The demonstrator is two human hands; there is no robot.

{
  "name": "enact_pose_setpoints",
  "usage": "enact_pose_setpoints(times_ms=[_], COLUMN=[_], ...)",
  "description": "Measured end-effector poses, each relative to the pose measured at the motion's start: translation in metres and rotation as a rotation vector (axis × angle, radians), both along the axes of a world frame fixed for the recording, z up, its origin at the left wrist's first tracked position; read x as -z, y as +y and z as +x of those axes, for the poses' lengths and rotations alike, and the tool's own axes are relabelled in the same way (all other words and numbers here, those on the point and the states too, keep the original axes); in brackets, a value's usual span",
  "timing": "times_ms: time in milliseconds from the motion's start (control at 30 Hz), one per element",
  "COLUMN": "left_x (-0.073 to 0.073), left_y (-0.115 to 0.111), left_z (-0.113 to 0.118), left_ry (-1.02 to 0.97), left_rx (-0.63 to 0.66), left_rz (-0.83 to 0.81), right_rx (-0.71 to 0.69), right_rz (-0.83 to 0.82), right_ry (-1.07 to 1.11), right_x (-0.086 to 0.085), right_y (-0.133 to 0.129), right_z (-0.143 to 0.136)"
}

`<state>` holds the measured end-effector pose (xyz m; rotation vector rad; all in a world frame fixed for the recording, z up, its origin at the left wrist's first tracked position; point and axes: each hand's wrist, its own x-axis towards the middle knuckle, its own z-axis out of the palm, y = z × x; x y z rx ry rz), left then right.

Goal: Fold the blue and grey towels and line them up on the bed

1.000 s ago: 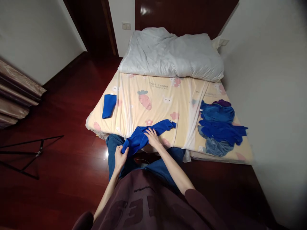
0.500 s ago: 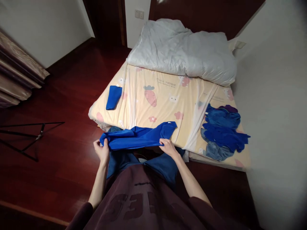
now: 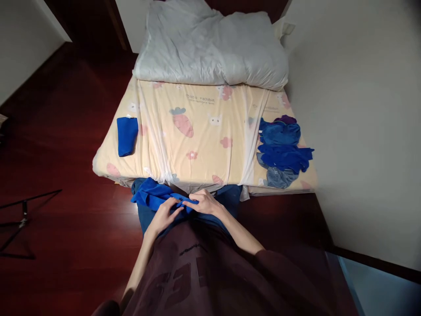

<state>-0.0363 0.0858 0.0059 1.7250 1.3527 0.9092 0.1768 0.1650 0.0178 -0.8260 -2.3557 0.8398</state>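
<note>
A bright blue garment (image 3: 153, 193), bunched up, lies across my lap at the near edge of the bed; its exact kind I cannot make out. My left hand (image 3: 165, 216) pinches its right-hand part from the near side. Close beside it, my right hand (image 3: 208, 204) is closed on the same end of the cloth, thumb pointing left. The garment's loose part spreads to the left over my blue trousers (image 3: 232, 195). On the left of the bed (image 3: 200, 136) rests a neatly folded blue garment (image 3: 127, 136) with a small white tag at its top edge.
Toward the bed's right side is a loose heap of blue, grey-blue and purple clothes (image 3: 284, 151). A thick pale quilt (image 3: 210, 48) covers the head end. Black stand legs (image 3: 23, 219) are on the dark red floor (image 3: 75, 245) at left. A wall (image 3: 355, 131) runs along the right.
My hands have come together from opposite ends of the garment. The cloth, stretched out before, is now gathered and lower on my lap. The view has shifted right and downward.
</note>
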Motion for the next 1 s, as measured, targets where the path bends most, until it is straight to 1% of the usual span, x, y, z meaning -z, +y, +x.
enact_pose_setpoints(times_ms=[67,133,233,300,333,400,433,500,600,700,767,800,900,1000], left_x=[0.004,0.009,0.016,0.016,0.013,0.003,-0.005,-0.024,-0.055,-0.079,-0.088,-0.091,-0.094,-0.097], left_y=[0.005,0.006,-0.004,-0.015,-0.021,-0.032,-0.037,-0.043,-0.049,-0.054,-0.060,-0.064,-0.076,-0.087], left_z=[0.001,-0.010,-0.045,-0.074,-0.088,-0.113,-0.123,-0.136,-0.145,-0.149,-0.153,-0.155,-0.164,-0.170], left_ry=[0.027,0.082,0.171,0.206,0.219,0.241,0.256,0.307,0.426,0.539,0.593,0.614,0.687,0.740], left_rx=[-0.040,-0.062,-0.126,-0.183,-0.206,-0.259,-0.286,-0.327,-0.327,-0.287,-0.278,-0.283,-0.336,-0.373], left_rz=[0.030,0.013,-0.080,-0.143,-0.157,-0.133,-0.096,-0.003,0.130,0.225,0.245,0.247,0.247,0.218], right_rx=[0.009,0.043,0.129,0.211,0.248,0.267,0.241,0.132,-0.046,-0.211,-0.282,-0.290,-0.229,-0.141], right_rz=[0.002,-0.027,-0.109,-0.158,-0.177,-0.220,-0.250,-0.324,-0.437,-0.505,-0.500,-0.483,-0.420,-0.341], right_ry=[0.019,0.037,0.079,0.094,0.087,0.026,-0.027,-0.164,-0.347,-0.477,-0.573,-0.625,-0.756,-0.832], right_x=[-0.008,-0.012,-0.013,-0.013,-0.013,-0.015,-0.017,-0.018,-0.013,0.001,0.012,0.017,0.028,0.033], right_y=[0.006,0.012,0.022,0.027,0.028,0.025,0.021,0.007,-0.021,-0.050,-0.064,-0.070,-0.077,-0.071], right_z=[0.004,0.016,0.046,0.071,0.083,0.103,0.110,0.116,0.112,0.106,0.108,0.110,0.125,0.143])
